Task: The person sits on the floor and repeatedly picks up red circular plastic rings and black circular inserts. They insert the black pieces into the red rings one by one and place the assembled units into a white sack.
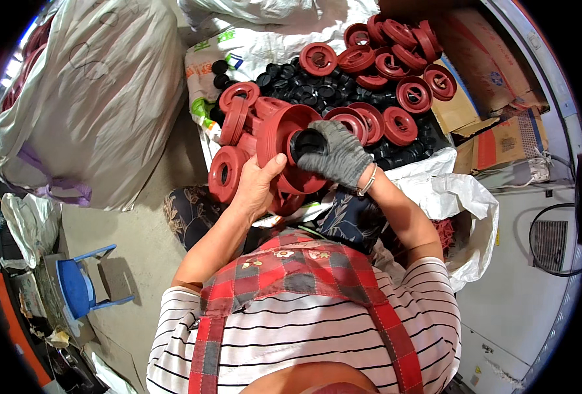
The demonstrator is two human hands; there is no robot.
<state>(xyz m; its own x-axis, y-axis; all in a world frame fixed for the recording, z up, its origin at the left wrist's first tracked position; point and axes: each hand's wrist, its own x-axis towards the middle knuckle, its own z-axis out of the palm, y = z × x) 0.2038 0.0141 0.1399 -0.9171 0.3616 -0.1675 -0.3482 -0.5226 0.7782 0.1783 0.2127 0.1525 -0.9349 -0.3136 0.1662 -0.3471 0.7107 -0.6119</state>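
Note:
A large red round plastic part [275, 139] with a ribbed rim is tilted up over my lap. My bare left hand [258, 185] grips its near left rim, the thumb along the edge. In a grey knitted glove, my right hand [341, 155] closes around a black round cap [308, 146] at the middle of the red part. Whether the cap is seated there cannot be made out. Close by, several red plastic wheels [226, 173] crowd round my hands. Beyond them lies a heap of black caps [307, 93], with more red wheels [400, 126] on it.
White woven sacking [202, 69] lies beneath the heap. A bulging white sack [100, 98] stands at left, near a blue chair [74, 289]. At right are cardboard boxes [508, 141], an opened white sack [465, 203] with red pieces inside, and a pale metal cabinet [511, 262].

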